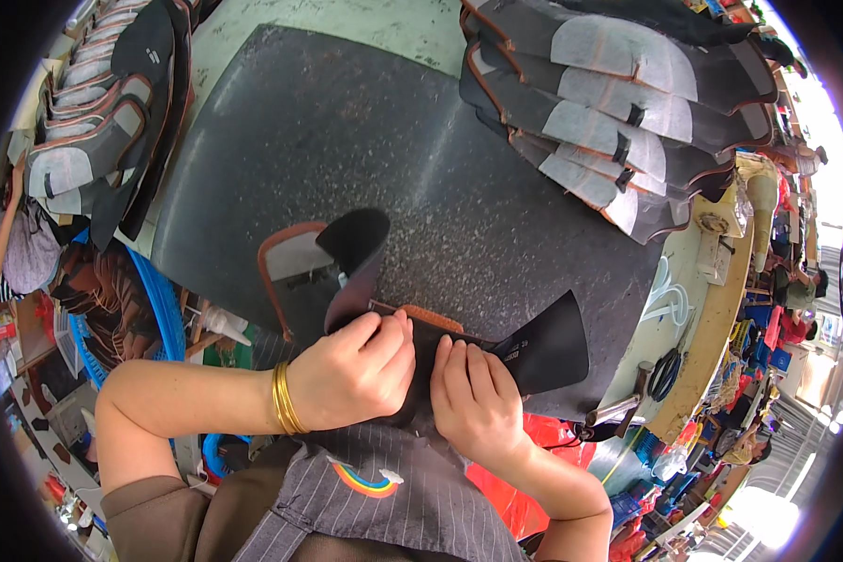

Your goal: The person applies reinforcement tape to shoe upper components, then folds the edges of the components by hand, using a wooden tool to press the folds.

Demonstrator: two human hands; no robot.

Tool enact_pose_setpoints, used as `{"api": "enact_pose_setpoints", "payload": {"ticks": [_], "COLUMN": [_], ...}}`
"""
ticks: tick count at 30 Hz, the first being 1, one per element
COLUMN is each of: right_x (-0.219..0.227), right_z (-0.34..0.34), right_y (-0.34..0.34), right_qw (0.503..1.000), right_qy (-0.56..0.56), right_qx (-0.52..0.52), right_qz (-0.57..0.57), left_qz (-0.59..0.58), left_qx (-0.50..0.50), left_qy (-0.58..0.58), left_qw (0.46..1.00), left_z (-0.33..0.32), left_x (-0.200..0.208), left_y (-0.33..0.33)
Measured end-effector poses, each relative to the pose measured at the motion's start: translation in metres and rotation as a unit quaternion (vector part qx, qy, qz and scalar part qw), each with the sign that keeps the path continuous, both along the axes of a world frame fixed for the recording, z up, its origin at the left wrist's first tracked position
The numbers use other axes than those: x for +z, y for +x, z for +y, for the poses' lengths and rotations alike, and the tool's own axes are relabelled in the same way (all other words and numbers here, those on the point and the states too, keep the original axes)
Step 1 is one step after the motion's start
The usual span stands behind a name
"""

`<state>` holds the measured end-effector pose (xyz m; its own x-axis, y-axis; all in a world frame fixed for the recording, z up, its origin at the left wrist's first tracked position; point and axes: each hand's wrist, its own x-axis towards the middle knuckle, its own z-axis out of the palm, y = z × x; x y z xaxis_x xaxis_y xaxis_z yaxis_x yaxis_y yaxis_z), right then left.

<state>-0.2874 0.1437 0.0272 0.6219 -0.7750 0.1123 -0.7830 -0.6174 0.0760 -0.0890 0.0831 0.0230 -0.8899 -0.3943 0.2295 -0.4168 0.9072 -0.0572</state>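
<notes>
A black leather shoe upper (545,348) with orange-brown edging and a grey lining is held in front of me, just over the near edge of a dark worktop mat. Its left part curls upward, and its right flap spreads out flat and dark. The fingertips of my left hand (361,370) pinch its middle edge. Close beside it, my right hand (478,398) grips the same edge, thumb hidden. Gold bangles (286,398) circle my left wrist. What lies under my fingers is hidden.
Several similar uppers overlap in a stack (618,103) at the far right, and another row (84,131) stands at the far left. A blue basket (159,309) holds brown pieces at the left. A hammer (618,407) lies near the right edge. People work in the background.
</notes>
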Motion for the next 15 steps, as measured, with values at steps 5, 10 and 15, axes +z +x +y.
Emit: {"api": "enact_pose_setpoints", "payload": {"ticks": [5,10,15], "right_x": [-0.003,-0.009,-0.002], "right_z": [0.000,-0.002,-0.001], "right_y": [-0.010,-0.007,-0.010], "right_qw": [0.989,0.966,0.959], "right_qy": [0.095,0.119,0.151], "right_qx": [0.008,0.012,0.012], "right_qz": [-0.114,-0.229,-0.238], "left_qz": [-0.048,0.157,0.131], "left_qx": [0.049,0.005,-0.012], "left_qy": [0.141,0.405,0.480], "left_qw": [0.988,0.901,0.868], "left_z": [0.008,-0.010,-0.017], "left_x": [0.011,-0.014,-0.017], "left_y": [0.001,0.016,0.015]}}
